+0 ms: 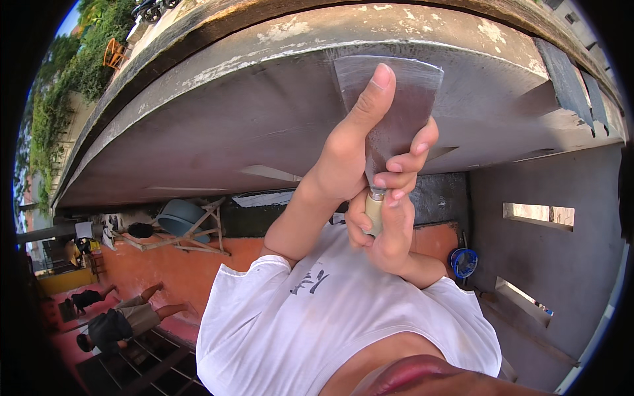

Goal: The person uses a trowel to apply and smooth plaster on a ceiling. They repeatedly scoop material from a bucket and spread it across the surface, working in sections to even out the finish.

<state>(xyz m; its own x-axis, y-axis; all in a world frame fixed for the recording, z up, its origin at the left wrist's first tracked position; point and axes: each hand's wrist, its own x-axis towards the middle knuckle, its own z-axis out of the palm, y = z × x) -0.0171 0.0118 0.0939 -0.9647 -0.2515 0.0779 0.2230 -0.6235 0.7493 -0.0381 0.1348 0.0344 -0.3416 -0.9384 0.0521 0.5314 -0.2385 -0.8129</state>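
Both my arms are raised in front of my white shirt, around a putty knife (401, 112) with a broad, flared metal blade and a pale handle. My right hand (389, 241) is closed round the handle, just below the metal collar. Higher up, my left hand (347, 148) clasps the blade, its thumb lying along the face and its fingertips curling over the other side. Behind the blade spreads a smooth grey plastered surface (218, 125). Whether the blade's wide edge touches it, I cannot tell.
Flaking paint marks the ledge (290, 30) above. Dark ragged strips (564, 82) hang at upper right. A grey wall (485, 198) with slots stands right, near a blue-rimmed bucket (463, 263). At left are a basin (180, 218) on a wooden stand (208, 228) and two people (109, 330).
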